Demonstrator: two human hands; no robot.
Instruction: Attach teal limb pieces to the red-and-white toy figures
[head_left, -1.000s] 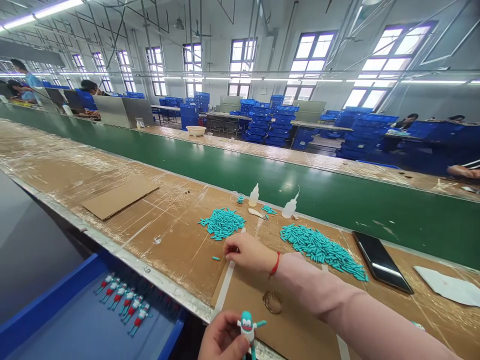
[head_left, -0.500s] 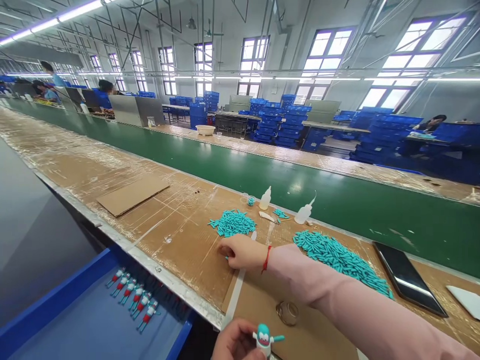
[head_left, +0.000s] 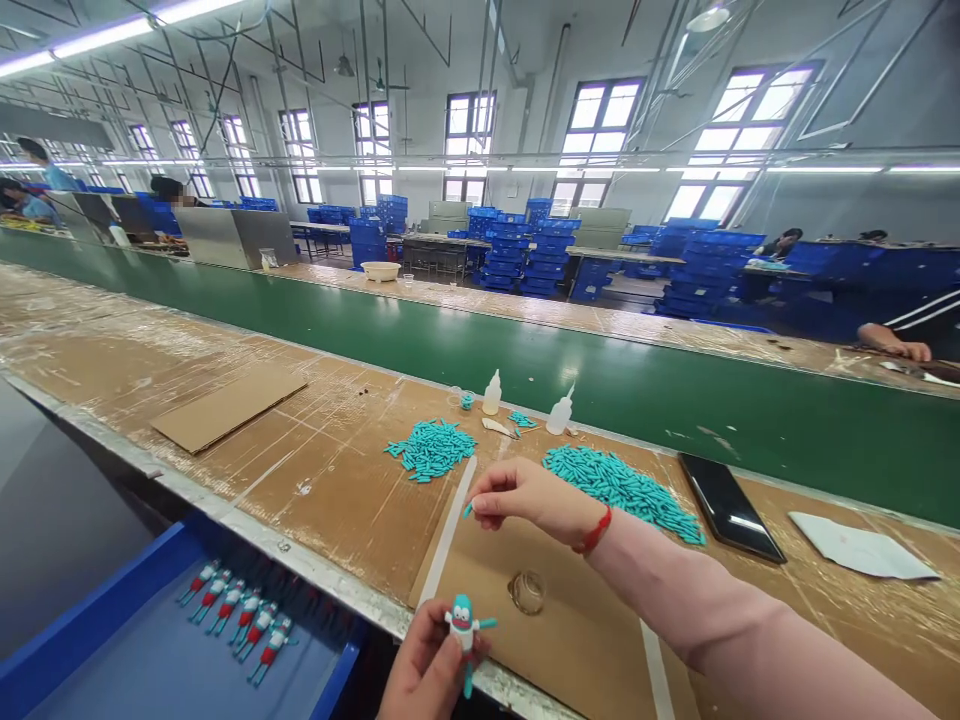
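The right hand (head_left: pixel 525 495) sits just below the centre of the frame. Its forearm reaches in from the lower right corner, with a red cord (head_left: pixel 592 533) around the wrist. Thumb and forefinger pinch a small teal piece (head_left: pixel 468 510), which pokes out to the left of the fingertips just above the worktop (head_left: pixel 337 495). The left hand (head_left: pixel 424 672) is at the bottom edge, centre. Its fingers are closed around the lower body of a teal toy figure (head_left: pixel 463 625), held upright with its face to the camera and one arm out to the right.

The worktop is brown cardboard under clear film. A left pile of teal pieces (head_left: pixel 431 450) lies above and left of the right hand, and a longer right pile (head_left: pixel 619 485) lies just right of it. Two small squeeze bottles (head_left: pixel 492 392) stand behind the piles, near the green belt (head_left: pixel 637 395) that crosses the frame. A clear ring (head_left: pixel 527 592) lies between the two hands. A dark phone (head_left: pixel 731 495) and a white sheet (head_left: pixel 862 550) lie at right, and a loose cardboard sheet (head_left: pixel 225 410) at left. In the lower left corner, a blue tray (head_left: pixel 90 605) holds a row of red-and-teal figures (head_left: pixel 232 615).

Beyond the belt are stacked blue crates (head_left: pixel 525 255) under tall windows (head_left: pixel 600 120). Another person's hand (head_left: pixel 896 345) rests at the right edge.
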